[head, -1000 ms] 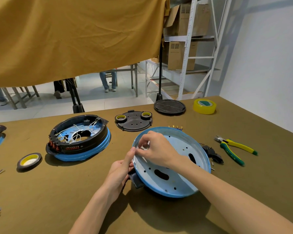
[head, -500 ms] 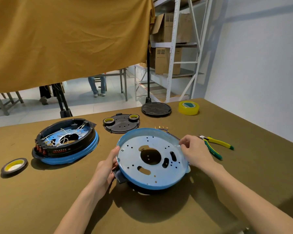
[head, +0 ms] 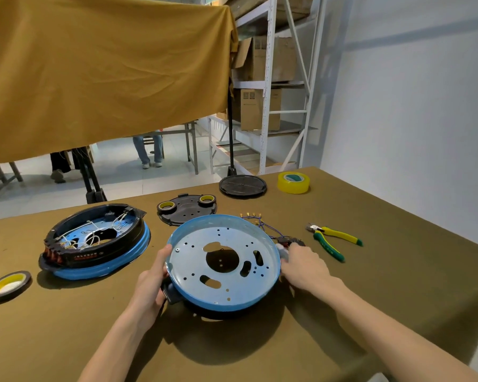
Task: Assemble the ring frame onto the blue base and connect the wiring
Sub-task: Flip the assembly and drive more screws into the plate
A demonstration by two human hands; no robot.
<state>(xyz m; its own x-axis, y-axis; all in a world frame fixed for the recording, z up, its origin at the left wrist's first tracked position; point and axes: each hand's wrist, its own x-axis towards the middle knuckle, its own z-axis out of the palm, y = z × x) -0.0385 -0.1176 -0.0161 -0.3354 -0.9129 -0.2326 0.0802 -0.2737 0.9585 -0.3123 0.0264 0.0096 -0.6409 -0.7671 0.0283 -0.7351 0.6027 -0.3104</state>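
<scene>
Nearest, two bare forearms reaching in over an olive-brown table (head: 398,271). Left hand (head: 149,282) gripping the left rim of the blue base (head: 224,264), thumb hooked over the edge and fingers curled beneath, apparently steadying and tipping it toward the viewer so its pale, hole-punched floor is facing up. Right hand (head: 304,264) resting against the base's right edge, fingers bent toward a small bundle of wires (head: 279,237) and dark connectors just beside the rim; pinching something or only touching, impossible to tell. Judging by that reach, gathering the wiring close for connection.

Left of the base, well apart, sitting as a likely reference: a finished unit (head: 97,242), black ring frame already seated on an identical blue base, white wires looping inside. A tape roll (head: 9,285) lying near the left edge.

Right of the wires, yellow-green pliers (head: 334,241) waiting within reach.

Farther back, a black plate (head: 186,209) carrying two small tape rolls, a round black disc (head: 243,185), and a yellow tape roll (head: 293,182).
</scene>
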